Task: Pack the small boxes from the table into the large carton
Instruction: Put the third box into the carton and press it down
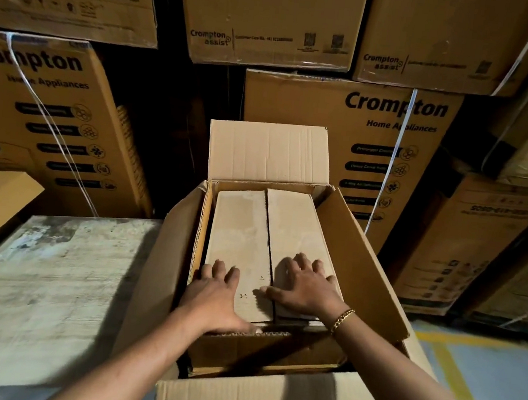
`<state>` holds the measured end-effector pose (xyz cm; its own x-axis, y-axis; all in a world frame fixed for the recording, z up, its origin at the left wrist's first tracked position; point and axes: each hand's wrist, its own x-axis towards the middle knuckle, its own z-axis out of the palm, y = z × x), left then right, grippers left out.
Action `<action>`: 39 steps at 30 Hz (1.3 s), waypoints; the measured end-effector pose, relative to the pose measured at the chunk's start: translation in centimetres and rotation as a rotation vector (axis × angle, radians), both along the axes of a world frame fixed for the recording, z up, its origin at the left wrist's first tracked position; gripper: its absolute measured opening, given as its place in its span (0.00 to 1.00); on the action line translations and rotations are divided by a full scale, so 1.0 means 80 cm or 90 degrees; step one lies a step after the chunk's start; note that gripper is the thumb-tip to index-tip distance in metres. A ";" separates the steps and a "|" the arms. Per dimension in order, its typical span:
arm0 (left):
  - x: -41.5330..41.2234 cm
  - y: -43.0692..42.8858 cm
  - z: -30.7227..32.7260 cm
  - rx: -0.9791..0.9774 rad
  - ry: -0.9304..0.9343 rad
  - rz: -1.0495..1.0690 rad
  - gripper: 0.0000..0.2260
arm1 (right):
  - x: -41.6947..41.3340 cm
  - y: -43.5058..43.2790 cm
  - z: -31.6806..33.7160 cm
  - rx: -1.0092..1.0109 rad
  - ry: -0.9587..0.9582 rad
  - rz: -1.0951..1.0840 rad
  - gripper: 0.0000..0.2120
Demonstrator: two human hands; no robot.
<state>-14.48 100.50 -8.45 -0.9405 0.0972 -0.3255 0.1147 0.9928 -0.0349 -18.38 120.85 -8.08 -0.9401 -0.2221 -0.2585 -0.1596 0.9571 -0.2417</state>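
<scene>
Lying side by side inside the large carton (363, 265), the left small box (240, 230) and the right small box (299, 226) sat close together, long edges parallel. The left hand (213, 295) pressed flat on the left small box's near end, fingers straight and slightly spread. The right hand (304, 285), a bracelet (342, 319) at its wrist, rested spread on the right small box. The carton's flaps stood open. A worn table (44, 290) sat just beside it on the left, and printed cartons (346, 117) were stacked behind.

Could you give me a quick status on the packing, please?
Left hand flat on left small box, right hand flat on right small box. Both lie side by side inside open large carton. Nothing blocking.
</scene>
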 end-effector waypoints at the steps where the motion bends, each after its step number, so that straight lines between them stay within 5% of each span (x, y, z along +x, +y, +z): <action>1: 0.004 0.000 -0.006 -0.040 0.018 -0.024 0.59 | -0.001 -0.006 -0.004 0.018 0.001 -0.002 0.52; 4: 0.015 0.000 -0.024 -0.086 0.086 -0.056 0.60 | -0.006 -0.013 -0.007 0.039 0.006 -0.001 0.51; 14: 0.022 -0.013 -0.048 0.135 0.111 -0.011 0.58 | 0.001 0.008 0.070 0.001 0.135 0.005 0.35; 23: 0.024 -0.022 -0.071 0.224 0.218 -0.026 0.57 | 0.008 0.098 0.112 0.157 0.251 -0.152 0.33; 30: 0.027 -0.024 -0.066 0.223 0.263 -0.054 0.51 | 0.012 0.152 0.032 0.280 0.059 -0.215 0.30; 39: 0.061 -0.045 -0.010 0.378 0.603 0.017 0.31 | 0.017 0.183 -0.022 0.187 0.183 -0.143 0.31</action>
<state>-9.60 96.92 -9.25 -0.7883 -0.0243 0.6148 0.2715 0.8830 0.3829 -17.06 135.51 -9.82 -0.9992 0.0392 -0.0018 0.0390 0.9969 0.0684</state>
